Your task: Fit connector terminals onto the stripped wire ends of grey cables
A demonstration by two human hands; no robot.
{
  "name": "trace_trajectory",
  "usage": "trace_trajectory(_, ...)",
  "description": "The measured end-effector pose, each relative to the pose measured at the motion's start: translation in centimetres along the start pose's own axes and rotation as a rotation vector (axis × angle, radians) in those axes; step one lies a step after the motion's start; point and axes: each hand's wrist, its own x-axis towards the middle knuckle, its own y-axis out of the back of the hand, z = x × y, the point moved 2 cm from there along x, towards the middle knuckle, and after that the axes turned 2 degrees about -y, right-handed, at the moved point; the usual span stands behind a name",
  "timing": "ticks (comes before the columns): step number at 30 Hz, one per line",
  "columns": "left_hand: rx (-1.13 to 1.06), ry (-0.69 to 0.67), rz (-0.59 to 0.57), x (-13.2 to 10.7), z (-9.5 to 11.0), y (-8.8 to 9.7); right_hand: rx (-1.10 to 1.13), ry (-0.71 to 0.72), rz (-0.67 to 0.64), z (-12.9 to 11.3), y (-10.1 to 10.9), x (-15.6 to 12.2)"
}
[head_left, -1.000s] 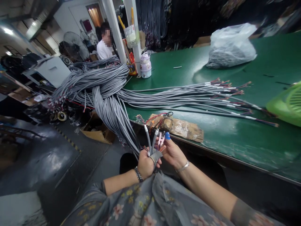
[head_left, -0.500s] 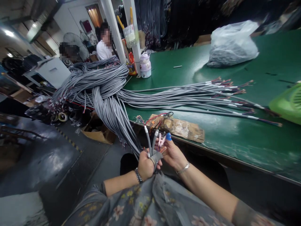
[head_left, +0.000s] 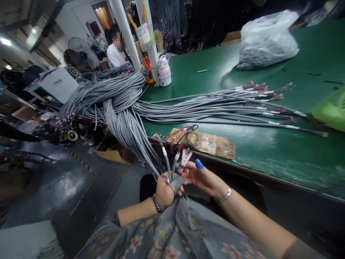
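Note:
My left hand [head_left: 165, 192] is closed round several grey cables. Two cable ends [head_left: 166, 158] stand up from it, with white bands and thin coloured wires fanning out at the tips. A grey cable end [head_left: 176, 182] lies across its fingers, with bare copper-coloured strands pointing to the right. Beside it, my right hand [head_left: 206, 178] has its thumb lifted apart from the fingers; a blue cover sits on that thumb. Its fingertips are close to the copper strands, whether touching is unclear. A pale pink clip [head_left: 185, 157] is at the index finger, slightly blurred.
A large heap of grey cables [head_left: 115, 90] hangs over the edge of the green table [head_left: 269, 151]. On the table are a cardboard-like board [head_left: 212, 144] with wires, a plastic bag [head_left: 266, 43], a green object [head_left: 331, 109] and a pastel container [head_left: 164, 72]. A co-worker [head_left: 115, 50] sits behind.
My right thumb has lifted and moved right, away from the pink clip. My left hand keeps its hold on the cables. The view has shifted slightly.

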Motion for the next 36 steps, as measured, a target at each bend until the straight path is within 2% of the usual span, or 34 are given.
trace_trajectory(6, 0.073, -0.007, -0.037, 0.1, -0.1, 0.3, -0.317, 0.103, 0.073, 0.4, -0.8, -1.5)
trace_trajectory(8, 0.119, -0.009, -0.107, 0.3, 0.0, 0.4, -0.376, 0.144, 0.086, 0.3, -1.1, -1.6)
trace_trajectory(13, 0.208, 0.007, -0.275, 0.6, 0.7, 0.6, -0.54, 0.128, 0.097, -0.1, -1.0, -1.6)
trace_trajectory(15, 0.195, 0.01, -0.257, 0.6, 0.6, 0.7, -0.545, 0.126, 0.118, 0.0, -0.9, -1.5)
trace_trajectory(21, 0.004, 0.051, -0.07, 0.7, -0.4, 0.9, -0.372, 0.123, 0.186, 1.1, -1.3, -1.0)
trace_trajectory(26, -0.068, 0.072, 0.008, 0.7, -0.6, 0.8, -0.284, 0.137, 0.227, 1.7, -1.4, -0.7)
trace_trajectory(30, -0.09, 0.071, 0.025, 0.7, -0.6, 0.9, -0.258, 0.13, 0.209, 1.7, -1.6, -0.6)
trace_trajectory(33, -0.072, 0.061, 0.0, 0.7, -0.6, 0.8, -0.237, 0.094, 0.133, 1.6, -2.3, -0.5)
trace_trajectory(36, -0.041, 0.047, -0.034, 0.6, -0.6, 0.9, -0.221, 0.097, 0.135, 1.4, -2.8, -0.5)
